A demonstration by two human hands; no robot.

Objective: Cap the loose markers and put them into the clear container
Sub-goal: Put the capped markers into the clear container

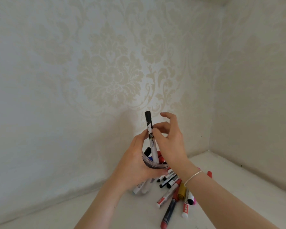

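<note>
My left hand (135, 164) is wrapped around the clear container (155, 165), which stands on the white surface and holds several capped markers. A white marker with a black cap (151, 138) stands upright with its lower end inside the container. My right hand (170, 139) pinches that marker near its middle between thumb and forefinger, the other fingers spread. My left thumb touches the marker's left side. A pile of loose markers (175, 187) in red, black, white and gold lies just right of the container, partly hidden under my right wrist.
The white tabletop (238, 187) sits in a corner between two patterned cream walls. A long red marker (168, 212) lies nearest me. A silver bracelet (192, 176) is on my right wrist.
</note>
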